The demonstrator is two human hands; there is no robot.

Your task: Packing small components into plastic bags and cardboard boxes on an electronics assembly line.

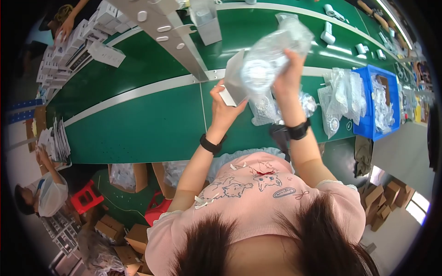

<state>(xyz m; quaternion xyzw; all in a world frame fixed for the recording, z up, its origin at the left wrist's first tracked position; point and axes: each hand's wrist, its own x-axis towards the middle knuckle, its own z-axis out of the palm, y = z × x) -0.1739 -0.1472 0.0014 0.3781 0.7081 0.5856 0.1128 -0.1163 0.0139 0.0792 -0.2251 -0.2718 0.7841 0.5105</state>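
Observation:
My left hand [225,109] grips a small white carton [235,82] with its flaps up, above the green worktable [152,124]. In my right hand [290,76] is a clear bubble-wrap bag [278,48], held just right of the carton. A pale round part shows through the bag's lower end; blur hides its detail. That end overlaps the carton's right side in view, and whether they touch I cannot tell. On the table beneath lies another bubble-wrapped item [264,108], partly hidden by my right arm.
Several bubble-wrap bags [340,99] lie beside a blue bin [364,110] at right. A metal post [170,37] stands ahead. White cartons [69,57] line the far left; pale handheld devices [328,34] lie at the back. A person [43,193] is at lower left.

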